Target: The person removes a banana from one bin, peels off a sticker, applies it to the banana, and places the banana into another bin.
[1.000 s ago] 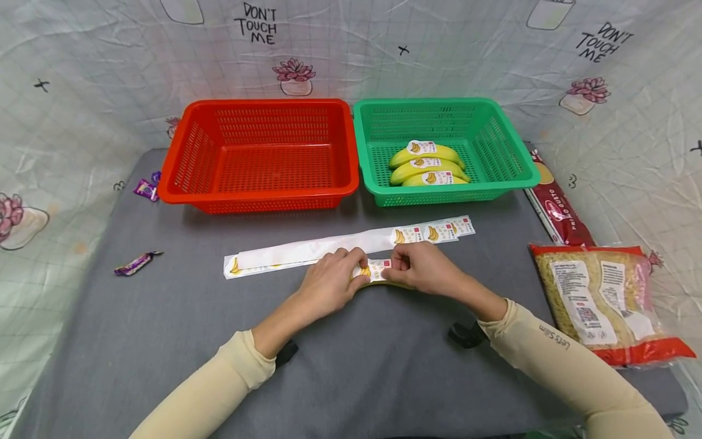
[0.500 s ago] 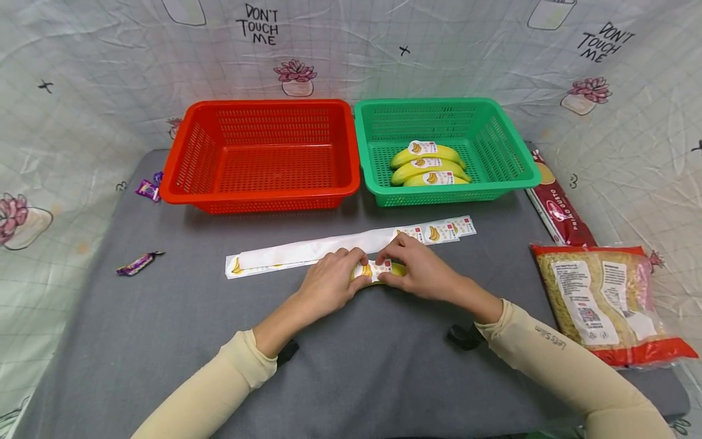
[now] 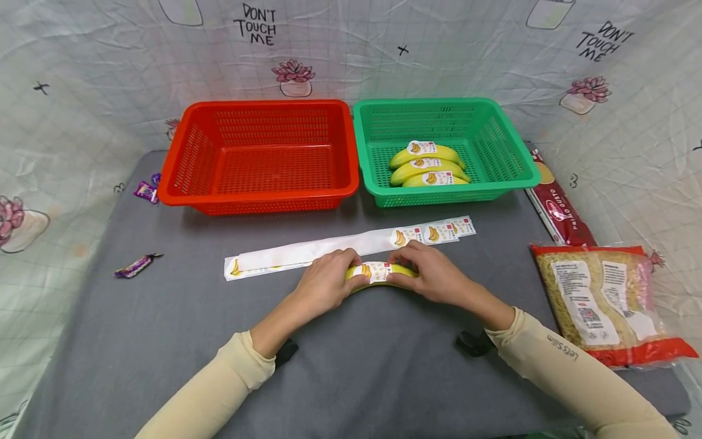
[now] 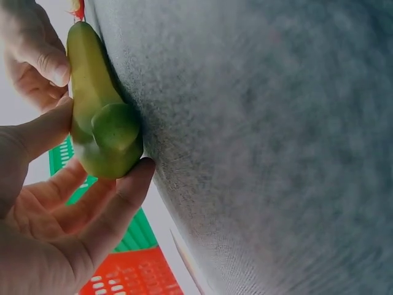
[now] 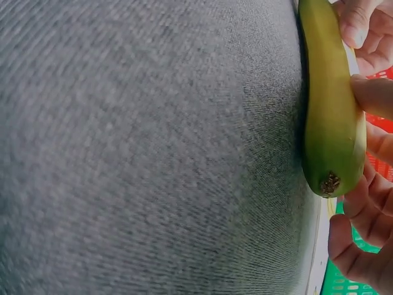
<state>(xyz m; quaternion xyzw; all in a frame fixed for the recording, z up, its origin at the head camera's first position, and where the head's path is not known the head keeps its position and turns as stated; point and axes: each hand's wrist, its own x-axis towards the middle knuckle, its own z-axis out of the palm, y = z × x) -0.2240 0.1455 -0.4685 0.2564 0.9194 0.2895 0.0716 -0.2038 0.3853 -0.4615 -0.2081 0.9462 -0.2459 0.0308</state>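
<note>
Banana (image 3: 381,274) on grey mat, both ends hidden, gripped by left hand (image 3: 328,282) and right hand (image 3: 430,274).

Banana (image 3: 381,275) lying crosswise on the grey mat, a white sticker (image 3: 375,269) across its top
It's yellow-green and gently curved, resting on its side; I grip its stem end with my left hand (image 3: 325,285) and its dark-tipped end with my right hand (image 3: 430,274), just in front of the paper sticker strip (image 3: 340,246)
</note>
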